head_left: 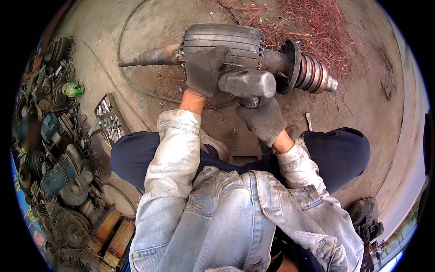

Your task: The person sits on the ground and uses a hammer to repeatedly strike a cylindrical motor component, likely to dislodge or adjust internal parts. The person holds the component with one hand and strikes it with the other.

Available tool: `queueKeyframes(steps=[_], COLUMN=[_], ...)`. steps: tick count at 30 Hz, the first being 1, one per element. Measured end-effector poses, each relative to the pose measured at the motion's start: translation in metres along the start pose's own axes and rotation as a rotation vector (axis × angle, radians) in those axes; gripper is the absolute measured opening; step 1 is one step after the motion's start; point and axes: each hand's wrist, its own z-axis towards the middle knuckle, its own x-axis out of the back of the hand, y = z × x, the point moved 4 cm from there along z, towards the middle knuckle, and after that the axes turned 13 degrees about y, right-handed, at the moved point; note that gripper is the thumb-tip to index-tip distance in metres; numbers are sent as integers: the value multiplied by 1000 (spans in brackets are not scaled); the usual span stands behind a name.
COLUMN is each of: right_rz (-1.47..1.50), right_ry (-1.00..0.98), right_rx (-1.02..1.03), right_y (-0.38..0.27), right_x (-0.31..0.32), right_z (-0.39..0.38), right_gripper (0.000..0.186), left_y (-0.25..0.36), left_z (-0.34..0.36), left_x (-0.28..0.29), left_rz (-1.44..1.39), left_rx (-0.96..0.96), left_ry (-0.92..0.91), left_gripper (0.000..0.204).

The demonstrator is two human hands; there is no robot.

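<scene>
In front of me a motor rotor (222, 35) lies crosswise on the ground, with dark metal bars along its drum. A bare shaft (158, 56) sticks out to the left. On the right are a round flange (292, 68) and copper-coloured slip rings (311, 75). My right hand (263, 120), in a dark grey glove, is closed around a hammer's handle; the heavy steel hammer head (247, 84) is over the rotor's near side. My gloved left hand (206, 70) is closed against the drum. A thin ridged edge shows beside it, but what the fingers hold is hidden.
A heap of reddish wire (317, 31) lies beyond the rotor. A cable (121, 41) curves over the ground at left. Nearer are a tray of sockets (108, 119), a green bottle (72, 89) and piled motor parts (59, 177). A small metal tool (308, 121) lies by my right knee.
</scene>
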Motion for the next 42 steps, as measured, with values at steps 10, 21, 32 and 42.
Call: queueKeyframes(steps=[10,21,32,42], right_rz=[180,471,354,218], right_ry=[223,446,389,391], right_rx=[208,-57,-66,126], right_y=[-29,-14,-34,-44], right_x=[16,68,-9,-17], right_z=[10,-14,-26,-29], right_gripper=[10,12,18,13], left_y=[-7,7,-45,-43], left_z=[9,-8,-24,-18], left_x=[1,-7,36,45], left_rz=[-46,-7,-53,-17], left_rx=[-29,38,74,17], left_ry=[2,50,66,69], left_gripper=[27,18,26,26])
